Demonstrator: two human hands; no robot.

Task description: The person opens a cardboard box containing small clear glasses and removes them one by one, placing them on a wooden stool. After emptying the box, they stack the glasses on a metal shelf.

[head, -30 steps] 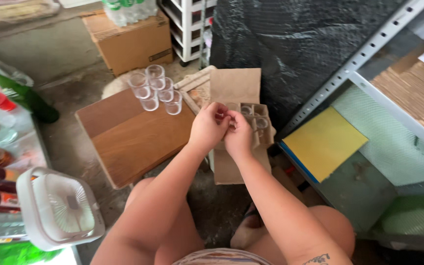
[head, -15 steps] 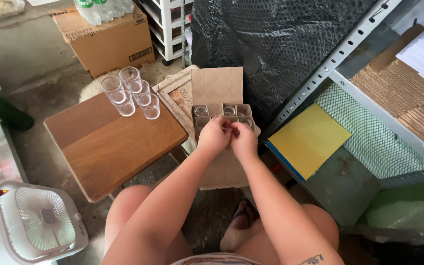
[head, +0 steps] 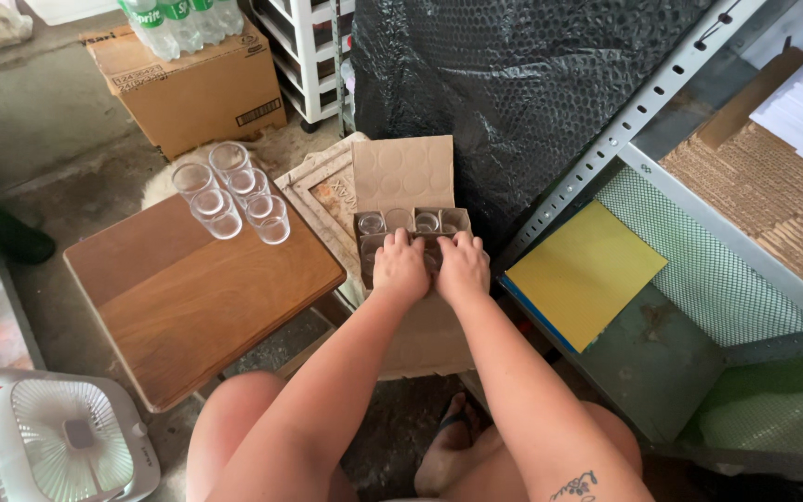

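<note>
Concrete floor, pretty cluttered, with a low brown wooden table (head: 202, 297) set on it and a metal shelving rack (head: 643, 121) off to the right. An open brown cardboard box with a divider grid (head: 411, 200) is propped just past the table's right edge, and small clear glasses (head: 372, 223) can be seen in its far row of cells. Both hands are laid flat side by side on the near cells, left hand (head: 401, 269) and right hand (head: 462, 267) almost touching, fingers spread rather than clamped; whether a glass is pinched underneath can't really be told, it's hidden by the palms.

What could go wrong: if the dividers get pushed on too hard, the thin card could buckle and glass could be knocked against glass. The box also looks loosely supported, so it might get tipped.

Five more clear drinking glasses (head: 230, 191) are clustered on the table's far corner. A white box fan (head: 53, 437) and a yellow sheet (head: 587, 270) are nearby.
</note>
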